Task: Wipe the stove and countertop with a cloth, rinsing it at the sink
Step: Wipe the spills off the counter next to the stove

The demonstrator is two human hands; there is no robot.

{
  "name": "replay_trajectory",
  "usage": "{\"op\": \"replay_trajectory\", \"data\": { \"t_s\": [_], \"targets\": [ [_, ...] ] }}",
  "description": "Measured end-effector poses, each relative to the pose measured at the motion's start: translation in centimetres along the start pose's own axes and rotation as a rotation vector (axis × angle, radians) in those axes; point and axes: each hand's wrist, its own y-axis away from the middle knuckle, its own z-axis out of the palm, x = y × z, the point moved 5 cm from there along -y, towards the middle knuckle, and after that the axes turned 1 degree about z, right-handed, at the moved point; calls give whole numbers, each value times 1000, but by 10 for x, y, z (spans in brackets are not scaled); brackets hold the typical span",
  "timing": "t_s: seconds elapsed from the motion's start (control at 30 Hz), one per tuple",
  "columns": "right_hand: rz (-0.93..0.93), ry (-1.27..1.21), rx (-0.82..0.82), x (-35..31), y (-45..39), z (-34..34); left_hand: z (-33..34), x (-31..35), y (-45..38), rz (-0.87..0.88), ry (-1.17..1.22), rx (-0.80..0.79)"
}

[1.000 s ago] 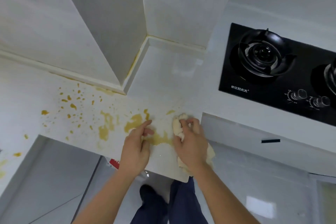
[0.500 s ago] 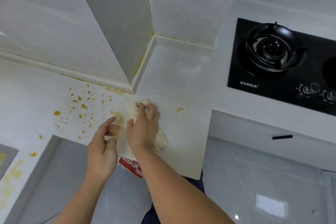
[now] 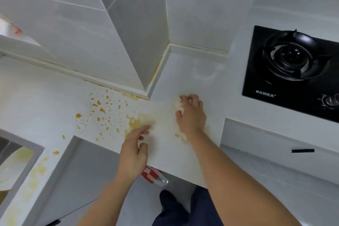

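Right hand curled over cloth, pressing it onto table; left hand loosely open alongside. Right of it, stove, white logo unreadable. Far left, stained plate in sink.

The stove sits at the desk's far right; spatters lie left of both hands; the sink, apparently holding a plate, lies far left.
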Motion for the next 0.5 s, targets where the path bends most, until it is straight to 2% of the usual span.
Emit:
{"op": "replay_trajectory", "data": {
  "t_s": [0.13,0.23,0.4,0.5],
  "targets": [
    [104,-24,81,73,-33,-33,23,12,-6,42,-32,-48],
    [140,-150,111,107,-45,-40,41,15,-5,67,-50,-85],
    [136,-238,132,99,-43,-35,54,24,-13,48,-46,-75],
    [-33,-293,63,63,-30,-22,60,35,-24,45,-29,-4]
  ]
}}
